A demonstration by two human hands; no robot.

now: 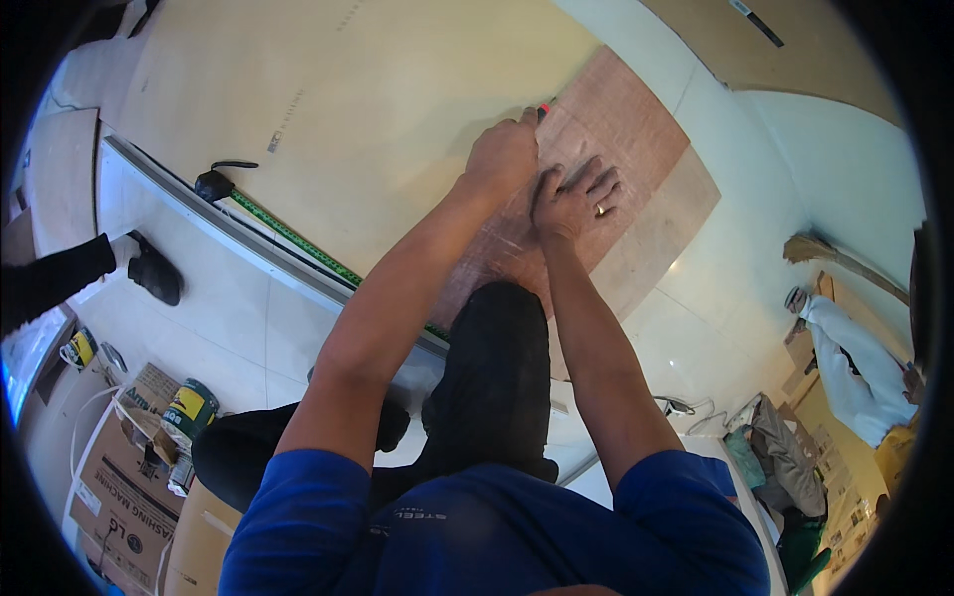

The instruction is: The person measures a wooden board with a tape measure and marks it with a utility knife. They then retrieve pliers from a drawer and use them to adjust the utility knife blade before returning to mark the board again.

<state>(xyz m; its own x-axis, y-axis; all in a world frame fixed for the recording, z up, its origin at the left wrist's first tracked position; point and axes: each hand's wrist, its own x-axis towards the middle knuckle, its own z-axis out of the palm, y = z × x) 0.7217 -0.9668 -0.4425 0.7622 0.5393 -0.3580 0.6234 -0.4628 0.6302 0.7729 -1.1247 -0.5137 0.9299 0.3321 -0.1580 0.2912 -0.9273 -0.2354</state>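
Observation:
My left hand (502,154) is closed in a fist around a small red-and-black tool (544,110). Only the tool's end shows past the fingers, so its kind is hidden. The fist rests where a reddish-brown plywood sheet (636,129) overlaps a large pale yellow board (397,89). Just right of it, my right hand (576,204) lies on the reddish sheet with its fingers spread, a ring on one of them. My knee presses onto the sheet's near part. A tape measure (213,186) with a black case sits on the yellow board, its green blade drawn out toward my knee.
A metal-edged frame (189,214) runs along the board's left side. Another person's shoe (154,268) stands beyond it. Paint cans (189,410) and a cardboard box (129,487) are at lower left. A broom (845,263) and piled cloths (785,467) lie at right.

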